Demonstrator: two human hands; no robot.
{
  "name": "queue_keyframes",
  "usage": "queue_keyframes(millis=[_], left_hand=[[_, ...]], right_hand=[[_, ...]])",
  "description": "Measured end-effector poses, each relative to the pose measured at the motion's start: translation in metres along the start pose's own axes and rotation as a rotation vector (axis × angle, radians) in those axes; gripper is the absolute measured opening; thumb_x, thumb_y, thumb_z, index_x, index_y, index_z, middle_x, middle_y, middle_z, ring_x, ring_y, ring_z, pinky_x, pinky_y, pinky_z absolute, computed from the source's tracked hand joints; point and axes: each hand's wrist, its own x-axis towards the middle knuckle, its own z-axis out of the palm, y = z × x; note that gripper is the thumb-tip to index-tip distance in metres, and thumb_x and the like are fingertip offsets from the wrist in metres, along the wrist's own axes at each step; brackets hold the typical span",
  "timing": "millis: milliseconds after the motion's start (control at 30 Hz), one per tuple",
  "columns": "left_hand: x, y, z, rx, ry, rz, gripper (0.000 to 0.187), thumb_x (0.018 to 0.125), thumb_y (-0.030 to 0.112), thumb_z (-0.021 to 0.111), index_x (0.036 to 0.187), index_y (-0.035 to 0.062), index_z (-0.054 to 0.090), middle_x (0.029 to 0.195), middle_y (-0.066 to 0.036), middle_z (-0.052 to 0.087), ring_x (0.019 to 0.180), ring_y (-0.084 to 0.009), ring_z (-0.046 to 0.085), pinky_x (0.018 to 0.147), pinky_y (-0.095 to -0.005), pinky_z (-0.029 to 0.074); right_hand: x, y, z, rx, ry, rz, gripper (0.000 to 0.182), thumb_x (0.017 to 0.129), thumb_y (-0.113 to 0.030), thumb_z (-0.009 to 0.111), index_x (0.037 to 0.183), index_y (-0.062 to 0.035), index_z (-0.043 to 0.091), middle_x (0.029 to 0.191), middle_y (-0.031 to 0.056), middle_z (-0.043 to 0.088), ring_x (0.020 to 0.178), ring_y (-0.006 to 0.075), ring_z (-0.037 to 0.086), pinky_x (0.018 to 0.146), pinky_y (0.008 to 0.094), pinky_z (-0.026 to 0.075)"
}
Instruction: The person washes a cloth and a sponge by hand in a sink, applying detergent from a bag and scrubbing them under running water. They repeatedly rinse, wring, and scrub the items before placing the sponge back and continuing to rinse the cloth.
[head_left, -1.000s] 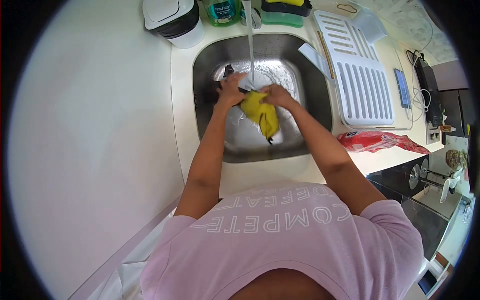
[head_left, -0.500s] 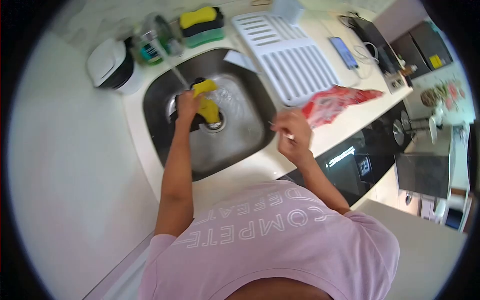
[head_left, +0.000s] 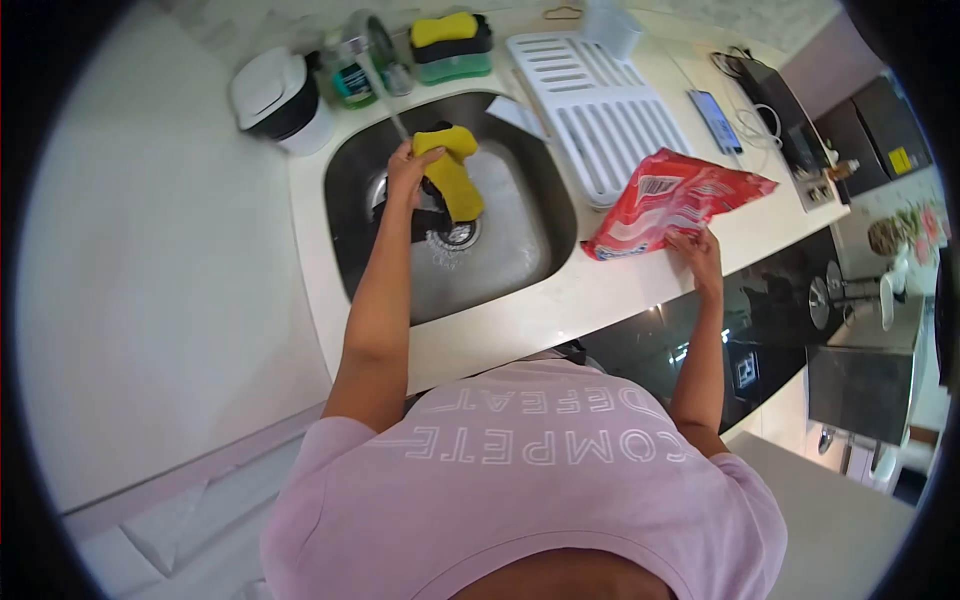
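Note:
My left hand [head_left: 404, 176] is closed on a wet yellow and black cloth [head_left: 452, 185], holding it up in the sink under the tap [head_left: 372, 75]. The cloth's yellow part hangs over the drain [head_left: 457, 235]. Dark material lies below my hand, partly hidden by it. On the counter's right side, my right hand [head_left: 700, 262] grips the lower edge of a red plastic packet [head_left: 665, 205] with a barcode and printing. The packet lies tilted beside the white drying rack.
The steel sink [head_left: 530, 240] is set in a pale counter. Behind it stand a dish soap bottle [head_left: 350, 80] and a sponge holder [head_left: 452, 50], with a white-lidded bin [head_left: 280, 100] at left. A slotted rack [head_left: 600, 120], phone [head_left: 714, 120] and black cooktop [head_left: 770, 310] are to the right.
My right hand has moved right from beside the sink onto the red packet, whose printed face now shows more. My left hand has lifted the yellow cloth slightly. The view has shifted.

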Motion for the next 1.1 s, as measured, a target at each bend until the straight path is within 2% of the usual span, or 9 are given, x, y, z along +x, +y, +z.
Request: queue_keyframes(millis=[67,133,267,500,600,667,767,867,1100], left_hand=[[-0.01,-0.013,-0.019,-0.177,0.014,-0.041,0.042,0.064,0.031,0.069,0.085,-0.0024,0.056,0.083,-0.017,0.062,0.078,-0.0286,0.06,0.069,-0.0343,0.046],[-0.021,-0.039,-0.044,0.618,0.153,-0.073,0.051,0.057,0.034,0.073,0.088,-0.0027,0.056,0.086,-0.019,0.061,0.081,-0.031,0.06,0.072,-0.0353,0.046],[-0.039,-0.057,-0.062,1.002,-0.04,-0.136,0.064,0.052,0.034,0.075,0.1,-0.002,0.052,0.09,-0.02,0.06,0.087,-0.0328,0.058,0.076,-0.0379,0.046],[-0.12,0.044,0.011,-0.493,-0.883,-0.4,0.054,0.074,0.008,0.063,0.121,0.0044,0.037,0.117,-0.017,0.045,0.101,-0.0281,0.051,0.084,-0.0403,0.044],[-0.137,0.054,0.04,-0.965,-0.655,-0.5,0.042,0.08,0.012,0.057,0.117,0.0046,0.039,0.114,-0.017,0.047,0.099,-0.031,0.052,0.082,-0.0481,0.045],[-0.136,0.058,0.036,-0.947,-0.592,-0.477,0.039,0.081,0.016,0.056,0.115,0.0046,0.039,0.111,-0.017,0.05,0.097,-0.0326,0.053,0.081,-0.0501,0.045],[-0.134,0.074,0.032,-0.96,-0.498,-0.474,0.036,0.082,0.019,0.054,0.112,0.0045,0.041,0.106,-0.016,0.053,0.093,-0.0346,0.055,0.079,-0.0514,0.047],[-0.136,0.082,0.036,-1.057,-0.459,-0.496,0.033,0.083,0.019,0.053,0.11,0.004,0.042,0.105,-0.015,0.054,0.092,-0.035,0.056,0.078,-0.0508,0.047],[-0.135,0.07,0.033,-1.118,-0.578,-0.419,0.037,0.081,0.013,0.055,0.113,0.0037,0.04,0.111,-0.016,0.05,0.098,-0.0346,0.053,0.082,-0.0503,0.046]], right_hand=[[-0.017,-0.013,0.009,0.016,0.04,-0.02,0.025,0.071,-0.007,0.066,0.093,-0.0012,0.055,0.084,0.0061,0.06,0.075,0.0141,0.058,0.07,0.0242,0.046],[-0.034,-0.024,0.021,0.249,0.136,-0.077,0.025,0.073,-0.005,0.063,0.096,-0.0008,0.054,0.088,0.0065,0.06,0.079,0.0138,0.057,0.072,0.0239,0.046],[-0.054,-0.075,0.061,0.313,0.106,-0.099,0.023,0.076,-0.005,0.06,0.097,0.0001,0.053,0.086,0.0062,0.059,0.078,0.0122,0.055,0.07,0.0231,0.045],[-0.037,-0.136,0.128,-0.216,-0.092,-0.365,0.017,0.075,-0.006,0.059,0.07,-0.0019,0.044,0.064,-0.0011,0.041,0.062,0.0051,0.036,0.057,0.0195,0.034],[-0.032,-0.133,0.141,-0.189,-0.127,-0.331,0.016,0.073,-0.005,0.06,0.069,-0.0019,0.045,0.063,-0.002,0.039,0.06,0.0059,0.034,0.057,0.0192,0.033],[-0.026,-0.111,0.139,-0.265,-0.153,-0.387,0.019,0.071,-0.005,0.064,0.078,-0.0038,0.046,0.073,0.0016,0.05,0.068,0.0078,0.044,0.065,0.0209,0.038],[-0.036,-0.094,0.144,0.598,-0.265,-0.328,0.064,0.066,-0.009,0.07,0.118,-0.0075,0.032,0.118,0.0131,0.042,0.108,0.0229,0.045,0.092,0.0367,0.037],[-0.03,-0.059,0.165,0.557,-0.222,-0.458,0.086,0.051,-0.003,0.076,0.123,-0.006,0.028,0.118,0.0121,0.041,0.111,0.0242,0.041,0.092,0.0361,0.036],[-0.02,-0.097,0.185,0.435,-0.099,-0.1,0.057,0.059,0.012,0.067,0.109,0.0014,0.042,0.1,0.0127,0.054,0.085,0.0188,0.057,0.073,0.0286,0.048]])
